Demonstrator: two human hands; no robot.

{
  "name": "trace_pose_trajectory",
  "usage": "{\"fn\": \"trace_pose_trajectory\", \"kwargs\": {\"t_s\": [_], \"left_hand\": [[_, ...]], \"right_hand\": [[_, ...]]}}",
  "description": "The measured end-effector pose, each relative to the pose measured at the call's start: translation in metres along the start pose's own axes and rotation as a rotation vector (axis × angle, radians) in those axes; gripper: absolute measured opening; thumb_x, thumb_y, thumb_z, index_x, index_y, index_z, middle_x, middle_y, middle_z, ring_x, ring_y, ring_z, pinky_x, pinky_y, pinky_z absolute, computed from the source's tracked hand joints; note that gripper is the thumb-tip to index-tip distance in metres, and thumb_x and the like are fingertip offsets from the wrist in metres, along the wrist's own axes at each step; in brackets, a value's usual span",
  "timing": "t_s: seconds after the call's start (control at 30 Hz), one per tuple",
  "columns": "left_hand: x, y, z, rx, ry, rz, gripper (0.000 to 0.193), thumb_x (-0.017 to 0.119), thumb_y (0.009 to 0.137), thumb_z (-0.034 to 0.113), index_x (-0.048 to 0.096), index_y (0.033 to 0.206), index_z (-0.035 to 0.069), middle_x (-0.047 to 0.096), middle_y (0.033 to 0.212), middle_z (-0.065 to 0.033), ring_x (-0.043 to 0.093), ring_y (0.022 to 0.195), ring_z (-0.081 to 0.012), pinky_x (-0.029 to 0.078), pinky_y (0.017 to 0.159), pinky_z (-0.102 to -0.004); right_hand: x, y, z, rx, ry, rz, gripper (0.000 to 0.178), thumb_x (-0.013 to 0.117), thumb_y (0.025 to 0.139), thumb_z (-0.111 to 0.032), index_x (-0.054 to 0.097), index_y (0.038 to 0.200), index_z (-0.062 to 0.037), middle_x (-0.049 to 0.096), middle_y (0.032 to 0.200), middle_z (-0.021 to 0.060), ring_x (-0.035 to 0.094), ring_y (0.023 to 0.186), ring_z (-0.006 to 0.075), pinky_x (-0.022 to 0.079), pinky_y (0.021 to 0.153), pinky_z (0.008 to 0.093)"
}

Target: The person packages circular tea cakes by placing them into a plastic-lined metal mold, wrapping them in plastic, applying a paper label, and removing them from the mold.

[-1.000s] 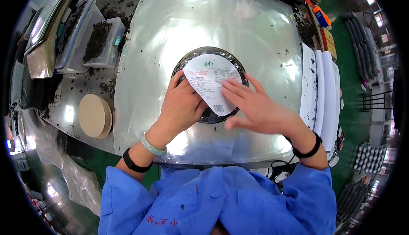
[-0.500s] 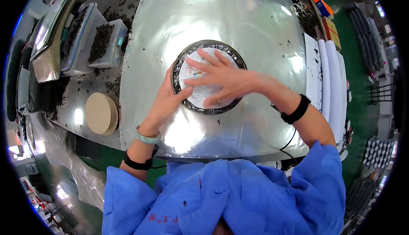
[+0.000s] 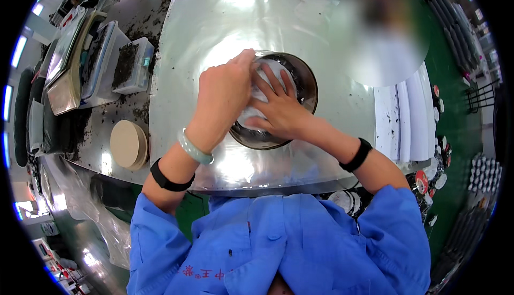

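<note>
A round metal ring (image 3: pixel 309 89) stands on the sheet-covered table in front of me, its inner wall showing at the right. Inside lies a round white paper label (image 3: pixel 251 114) with print on it, edged with dark, shiny film. My right hand (image 3: pixel 281 114) lies on the label with its fingers spread. My left hand (image 3: pixel 227 94) is curled at the ring's left side and grips its rim; some of its fingertips are hidden. A pale bangle circles my left wrist, and both forearms wear black bands.
Stacked tan discs (image 3: pixel 126 144) lie at the left of the table. Behind them stand a clear plastic box (image 3: pixel 140 62) and larger bins with dark loose leaf-like bits. White rolls (image 3: pixel 415 118) lie along the right edge. A blurred patch covers the upper right.
My left hand has moved up and closed at the ring's upper left. My right hand has come down onto the label. The ring has shifted slightly right and shows more of its wall.
</note>
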State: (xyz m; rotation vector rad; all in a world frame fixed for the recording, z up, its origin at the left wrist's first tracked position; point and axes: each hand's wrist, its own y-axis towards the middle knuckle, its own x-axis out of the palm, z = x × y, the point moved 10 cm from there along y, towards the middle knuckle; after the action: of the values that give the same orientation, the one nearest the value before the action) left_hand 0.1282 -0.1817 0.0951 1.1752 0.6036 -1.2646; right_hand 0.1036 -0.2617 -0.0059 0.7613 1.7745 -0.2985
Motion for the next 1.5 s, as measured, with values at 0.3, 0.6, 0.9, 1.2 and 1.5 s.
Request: {"fn": "trace_pose_trajectory", "kwargs": {"t_s": [0.3, 0.6, 0.9, 1.2, 1.5], "left_hand": [[-0.049, -0.051, -0.136, -0.677, -0.628, -0.009, 0.037, 0.054, 0.101, 0.032, 0.062, 0.126, 0.006, 0.071, 0.111, -0.0091, 0.068, 0.095, -0.0191, 0.053, 0.078, -0.0357], [0.106, -0.102, -0.103, -0.905, -1.576, -0.415, 0.041, 0.049, 0.103, 0.034, 0.060, 0.125, 0.001, 0.066, 0.114, -0.0082, 0.064, 0.100, -0.0174, 0.052, 0.090, -0.0344], [0.109, -0.080, -0.127, -0.684, -1.131, -0.298, 0.034, 0.057, 0.099, 0.020, 0.057, 0.128, 0.001, 0.062, 0.122, -0.0076, 0.066, 0.099, -0.0172, 0.054, 0.084, -0.0284], [0.052, -0.207, -0.077, 0.058, -0.426, -0.983, 0.071, 0.089, 0.056, 0.002, 0.062, 0.122, 0.011, 0.046, 0.131, -0.0135, 0.057, 0.105, -0.0307, 0.053, 0.087, -0.0384], [0.075, -0.202, -0.117, -0.043, -0.482, -0.728, 0.012, 0.079, 0.069, 0.010, 0.071, 0.077, 0.015, 0.058, 0.089, -0.0053, 0.061, 0.075, -0.0271, 0.051, 0.067, -0.0359]], "right_hand": [[-0.188, -0.017, 0.010, 0.207, -0.256, 0.794, 0.037, 0.055, 0.099, -0.034, 0.067, 0.112, -0.0010, 0.061, 0.105, 0.0171, 0.061, 0.092, 0.0290, 0.050, 0.073, 0.0401], [0.005, -0.098, 0.156, 0.921, 1.526, 0.300, 0.064, 0.063, 0.093, -0.053, 0.049, 0.133, -0.0053, 0.063, 0.118, 0.0100, 0.067, 0.099, 0.0192, 0.059, 0.075, 0.0372], [-0.142, -0.255, 0.188, 0.593, 0.941, 1.511, 0.047, 0.049, 0.103, -0.035, 0.043, 0.137, -0.0019, 0.057, 0.119, 0.0113, 0.058, 0.110, 0.0199, 0.047, 0.096, 0.0337], [-0.040, -0.101, 0.113, 0.555, 0.587, 0.231, 0.047, 0.085, 0.073, -0.025, 0.052, 0.102, -0.0083, 0.041, 0.142, 0.0176, 0.050, 0.118, 0.0377, 0.045, 0.096, 0.0442], [-0.059, -0.108, 0.074, 0.441, 0.400, 0.440, 0.046, 0.089, 0.062, -0.016, 0.057, 0.093, -0.0072, 0.054, 0.123, 0.0184, 0.061, 0.095, 0.0367, 0.052, 0.081, 0.0429]]}}
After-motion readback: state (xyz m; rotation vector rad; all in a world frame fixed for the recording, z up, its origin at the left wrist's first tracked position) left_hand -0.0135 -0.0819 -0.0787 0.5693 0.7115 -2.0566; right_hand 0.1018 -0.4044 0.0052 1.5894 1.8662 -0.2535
